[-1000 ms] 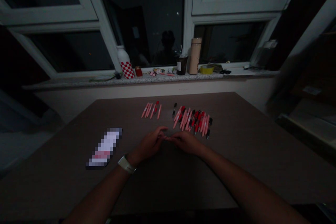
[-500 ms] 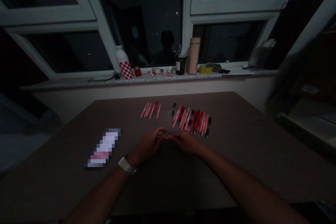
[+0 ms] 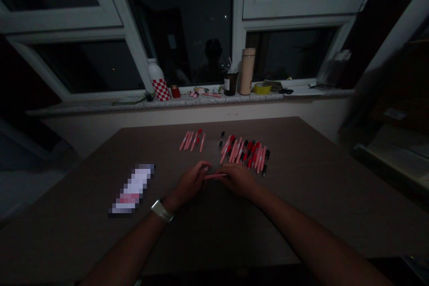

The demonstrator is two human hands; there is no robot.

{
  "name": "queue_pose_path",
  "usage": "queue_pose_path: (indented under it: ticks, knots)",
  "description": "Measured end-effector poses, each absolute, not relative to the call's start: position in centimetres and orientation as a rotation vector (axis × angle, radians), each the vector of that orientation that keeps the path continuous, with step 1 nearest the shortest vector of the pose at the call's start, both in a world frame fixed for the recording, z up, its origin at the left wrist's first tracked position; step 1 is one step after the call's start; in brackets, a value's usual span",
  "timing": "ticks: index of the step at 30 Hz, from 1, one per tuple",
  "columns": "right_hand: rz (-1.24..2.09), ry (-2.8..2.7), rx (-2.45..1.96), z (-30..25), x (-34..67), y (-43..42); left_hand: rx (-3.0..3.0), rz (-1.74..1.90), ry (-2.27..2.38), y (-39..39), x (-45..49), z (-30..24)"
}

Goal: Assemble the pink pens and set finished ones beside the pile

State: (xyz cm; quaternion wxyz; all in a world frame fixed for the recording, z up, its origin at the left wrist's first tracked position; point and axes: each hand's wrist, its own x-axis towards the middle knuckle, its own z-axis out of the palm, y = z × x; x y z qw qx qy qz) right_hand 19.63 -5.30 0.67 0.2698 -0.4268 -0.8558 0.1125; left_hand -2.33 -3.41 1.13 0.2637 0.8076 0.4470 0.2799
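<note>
A slim pink pen [image 3: 214,176] lies level between my hands, just above or on the brown table. My right hand [image 3: 240,179] pinches its right end. The fingers of my left hand [image 3: 192,182] are curled around its left end, and a pale watch sits on that wrist. Beyond my right hand is a dense group of pink, red and black pens [image 3: 244,152], lying side by side and partly overlapping. Farther left, a smaller row of pink pens [image 3: 189,140] includes one with a red cap. A single black pen [image 3: 221,140] lies between the two groups.
A phone with a blurred screen [image 3: 132,190] lies on the table [image 3: 187,241] left of my hands. Along the windowsill stand a checkered bottle [image 3: 159,80], a small red jar [image 3: 175,91], a dark drink cup [image 3: 230,84], a beige flask [image 3: 248,71] and yellow tape [image 3: 262,88].
My hands have drawn slightly apart, and the pink pen now shows between them. My right hand has turned and covers the near ends of some grouped pens.
</note>
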Motion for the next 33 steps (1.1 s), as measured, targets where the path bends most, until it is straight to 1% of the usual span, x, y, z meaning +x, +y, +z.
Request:
queue_pose_path:
  ticks: [6, 12, 16, 33]
  knots:
    - [0.438, -2.264, -1.204, 0.09, 19.39, -4.83, 2.099, 0.787, 1.168, -3.60, -2.39, 1.52]
    - [0.418, -2.191, -1.177, -0.10, 19.50, -5.08, 2.111, 0.777, 1.202, -3.46, -2.40, 1.22]
    - [0.445, -2.245, -1.225, -0.18, 19.31, -5.08, 2.109, 0.790, 1.200, -3.46, -2.37, 1.13]
    - [0.384, -2.263, -1.160, 0.11, 19.21, -5.37, 2.109, 0.755, 1.195, -3.37, -2.35, 0.77]
